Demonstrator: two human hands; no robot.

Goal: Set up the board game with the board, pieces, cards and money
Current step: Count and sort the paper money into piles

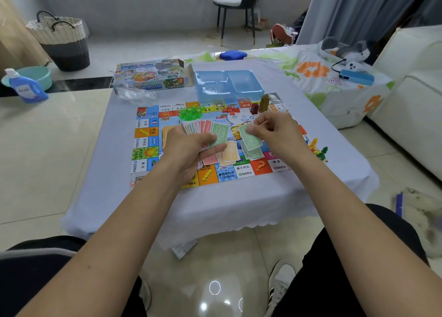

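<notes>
The colourful game board (pixel 146 146) lies flat on the low table. My left hand (pixel 189 149) grips a fanned stack of paper money (pixel 205 128) above the board. A single green note (pixel 250 137) is pinched by my right hand (pixel 275 131) over a pile of green notes (pixel 253 152). Orange and pink notes (pixel 228 155) lie beside that pile. Green plastic houses (pixel 190 113), red houses (pixel 230 110) and dark tokens (pixel 260 104) stand along the board's far side. Yellow and green figures (pixel 319 149) sit at its right edge.
A blue plastic tray (pixel 229 84), the game box (pixel 150 76) and a clear plastic bag (pixel 136 95) lie behind the board on the grey tablecloth (pixel 215 204). On the floor at left stand a detergent bottle (pixel 26 87) and a basket (pixel 62 41). A sofa (pixel 411 101) stands right.
</notes>
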